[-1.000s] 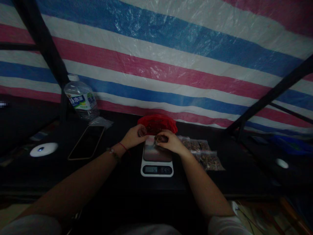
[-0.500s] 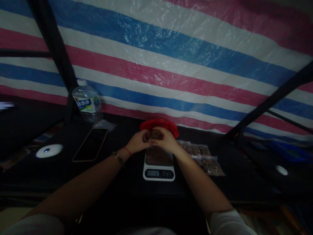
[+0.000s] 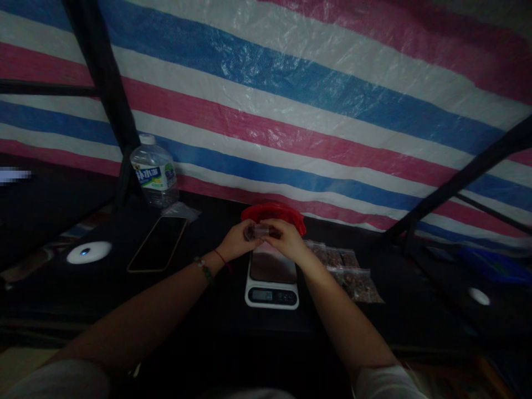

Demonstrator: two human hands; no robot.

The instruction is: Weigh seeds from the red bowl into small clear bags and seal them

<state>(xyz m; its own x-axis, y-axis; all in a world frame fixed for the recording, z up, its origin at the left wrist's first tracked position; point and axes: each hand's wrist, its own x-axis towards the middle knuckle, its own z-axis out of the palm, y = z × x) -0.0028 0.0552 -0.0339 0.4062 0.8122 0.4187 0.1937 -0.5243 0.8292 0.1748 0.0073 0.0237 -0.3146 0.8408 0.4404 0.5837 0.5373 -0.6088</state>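
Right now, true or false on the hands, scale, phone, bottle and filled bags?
1. The left hand and right hand are both at a small clear plastic item. True.
2. The phone lies right of the scale. False: it lies to the left.
3. The bottle stands upright. True.
4. The filled bags lie left of the scale. False: they lie to the right.

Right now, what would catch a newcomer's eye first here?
The striped sheet in red, white and blue, filling the background. Below it, a bright red bag sits behind a white kitchen scale, with the left hand and right hand meeting over the scale's far end.
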